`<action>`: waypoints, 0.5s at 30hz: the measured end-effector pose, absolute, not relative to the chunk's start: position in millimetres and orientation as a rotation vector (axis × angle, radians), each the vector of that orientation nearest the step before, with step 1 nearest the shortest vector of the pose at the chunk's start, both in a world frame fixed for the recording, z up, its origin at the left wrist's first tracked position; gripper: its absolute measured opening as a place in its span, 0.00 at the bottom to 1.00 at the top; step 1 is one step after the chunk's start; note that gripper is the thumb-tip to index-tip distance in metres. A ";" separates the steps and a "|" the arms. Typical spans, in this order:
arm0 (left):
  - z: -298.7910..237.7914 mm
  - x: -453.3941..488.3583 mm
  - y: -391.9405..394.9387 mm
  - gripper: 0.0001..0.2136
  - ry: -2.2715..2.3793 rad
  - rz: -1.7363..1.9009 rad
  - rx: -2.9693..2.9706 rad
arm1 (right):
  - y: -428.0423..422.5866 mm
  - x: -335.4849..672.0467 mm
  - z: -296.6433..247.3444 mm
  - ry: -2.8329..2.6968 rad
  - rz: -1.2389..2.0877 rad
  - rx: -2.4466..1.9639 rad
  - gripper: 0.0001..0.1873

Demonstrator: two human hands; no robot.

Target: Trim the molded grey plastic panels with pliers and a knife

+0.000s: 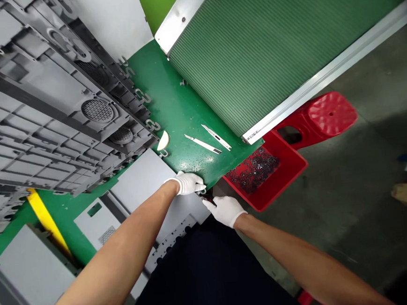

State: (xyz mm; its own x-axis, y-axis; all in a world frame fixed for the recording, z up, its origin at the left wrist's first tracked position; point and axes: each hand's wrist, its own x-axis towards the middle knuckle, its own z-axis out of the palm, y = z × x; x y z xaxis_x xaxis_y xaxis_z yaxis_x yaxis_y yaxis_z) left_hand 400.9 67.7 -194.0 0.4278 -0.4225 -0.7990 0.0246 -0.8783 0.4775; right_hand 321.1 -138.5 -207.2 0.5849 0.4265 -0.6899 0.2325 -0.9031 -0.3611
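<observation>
A flat grey plastic panel (140, 178) lies near my body, reaching to the green table's edge. My left hand (189, 182), in a white glove, is closed at the panel's far right corner, with the fingers pressed together beside a small grey curved bit. My right hand (226, 210), also gloved, is wrapped around dark-handled pliers (208, 197) whose tip meets that same corner. The jaws are too small and partly hidden to make out. Two white craft knives, one (203, 144) beside another (216, 137), lie on the table beyond my hands.
Large grey ribbed panels (54, 98) stand stacked at the left. Small hook-shaped offcuts (142, 96) and dark crumbs dot the green table (171, 103). A ribbed green conveyor (269, 48) rises at the right. Below it are a red bin (289, 171) of scraps and a red stool (330, 114).
</observation>
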 end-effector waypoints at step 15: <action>-188.9 407.1 68.3 0.18 -0.304 -1.491 2.186 | -133.5 324.7 -198.7 -0.435 1.217 -2.511 0.41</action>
State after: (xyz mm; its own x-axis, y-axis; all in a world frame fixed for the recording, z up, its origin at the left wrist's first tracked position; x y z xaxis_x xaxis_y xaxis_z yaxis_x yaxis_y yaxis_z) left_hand 407.1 68.3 -188.9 0.3839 -0.4343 -0.8149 0.0810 -0.8633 0.4982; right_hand 324.7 -133.5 -198.7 0.5918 0.4017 -0.6988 0.1327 -0.9037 -0.4071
